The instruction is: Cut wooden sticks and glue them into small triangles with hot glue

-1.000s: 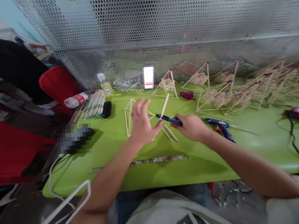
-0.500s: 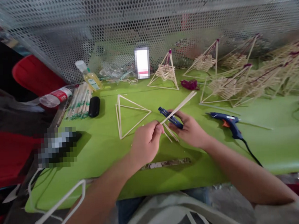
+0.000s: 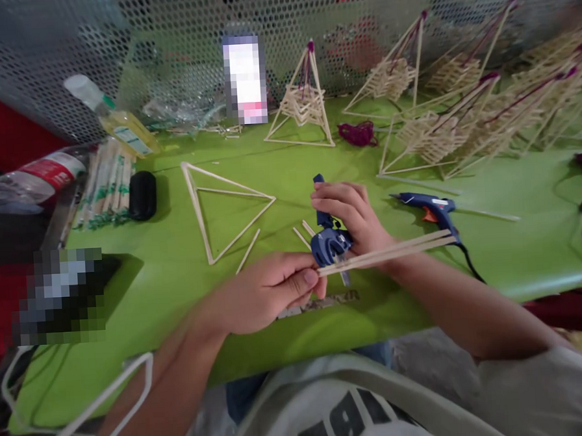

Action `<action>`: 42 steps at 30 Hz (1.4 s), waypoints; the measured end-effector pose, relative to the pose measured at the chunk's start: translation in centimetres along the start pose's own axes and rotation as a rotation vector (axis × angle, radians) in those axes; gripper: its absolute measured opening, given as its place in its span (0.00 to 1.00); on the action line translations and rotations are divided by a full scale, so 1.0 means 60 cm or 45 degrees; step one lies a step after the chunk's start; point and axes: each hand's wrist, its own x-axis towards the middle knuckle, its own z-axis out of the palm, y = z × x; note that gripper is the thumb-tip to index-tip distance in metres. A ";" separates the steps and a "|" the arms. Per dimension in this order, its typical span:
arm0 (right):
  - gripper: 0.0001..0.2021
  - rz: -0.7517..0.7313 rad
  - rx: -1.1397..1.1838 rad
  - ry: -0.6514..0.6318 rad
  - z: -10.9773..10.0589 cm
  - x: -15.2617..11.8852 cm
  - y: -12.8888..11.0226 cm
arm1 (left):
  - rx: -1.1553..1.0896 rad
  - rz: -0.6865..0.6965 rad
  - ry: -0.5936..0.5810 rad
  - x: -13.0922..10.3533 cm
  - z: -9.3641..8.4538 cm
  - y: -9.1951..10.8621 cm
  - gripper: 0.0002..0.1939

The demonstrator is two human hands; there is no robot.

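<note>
The left hand point(image 3: 275, 289) pinches the ends of the sticks point(image 3: 388, 253), the right hand point(image 3: 352, 218) grips the blue tool point(image 3: 330, 242) against them, and the stick frame point(image 3: 203, 213) lies beyond the left hand on the green table point(image 3: 170, 341), left of the glue gun point(image 3: 429, 204).

The one view looks out from the person's head, forward and steeply down, at close range. The grey-white shirt with dark lettering point(image 3: 331, 417) is nearest, along the bottom edge; the bare left hand point(image 3: 270, 290) and bare right hand point(image 3: 354, 218) come near mid-frame. The smooth green table point(image 3: 108, 358) is seen from above, its near edge slanting up to the right. The grey perforated metal panel point(image 3: 188, 22) stands farthest, across the top.
</note>
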 end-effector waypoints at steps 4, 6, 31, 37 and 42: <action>0.32 -0.031 0.009 0.023 0.001 0.003 -0.002 | 0.032 0.028 0.019 0.005 0.001 -0.003 0.23; 0.32 -0.038 0.013 0.033 0.002 0.003 -0.001 | 0.080 0.034 0.033 0.006 0.002 -0.002 0.22; 0.15 0.219 0.074 0.109 -0.004 0.006 -0.004 | -0.409 0.209 0.017 0.028 0.010 -0.041 0.18; 0.11 0.255 -0.094 0.074 0.010 0.000 -0.001 | 0.257 0.390 0.568 0.023 0.015 -0.040 0.32; 0.12 0.277 -0.274 0.010 0.014 -0.001 -0.010 | 0.825 0.686 0.965 0.037 0.019 -0.052 0.22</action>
